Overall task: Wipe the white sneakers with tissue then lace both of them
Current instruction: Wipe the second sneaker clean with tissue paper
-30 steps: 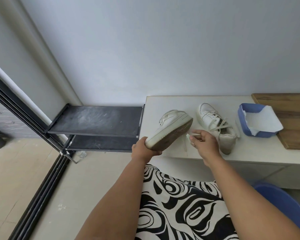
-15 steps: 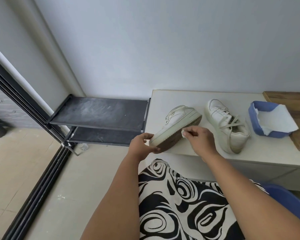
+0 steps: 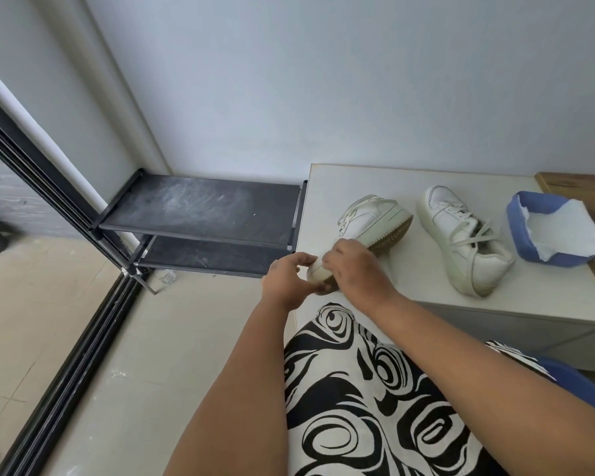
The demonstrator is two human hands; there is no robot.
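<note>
A white sneaker (image 3: 371, 221) is tipped on its side over the front left corner of the white table (image 3: 409, 273), its brown sole facing right. My left hand (image 3: 287, 278) grips its toe end from the left. My right hand (image 3: 356, 267) presses on the toe's sole edge, fingers curled; the tissue it held a moment ago is hidden beneath them. A second white sneaker (image 3: 468, 240) lies on the table to the right with loose laces. A blue tissue box (image 3: 522, 231) with white tissue (image 3: 567, 233) sticking out sits further right.
A black two-tier shoe rack (image 3: 203, 218) stands left of the table against the wall. A wooden board (image 3: 584, 187) lies at the table's right end. A black sliding door track (image 3: 66, 369) runs along the floor at left. A black-and-white patterned garment covers my lap.
My right hand slid down the sole edge from the sneaker's middle to its toe, meeting my left hand. The sneaker tilted lower toward the table.
</note>
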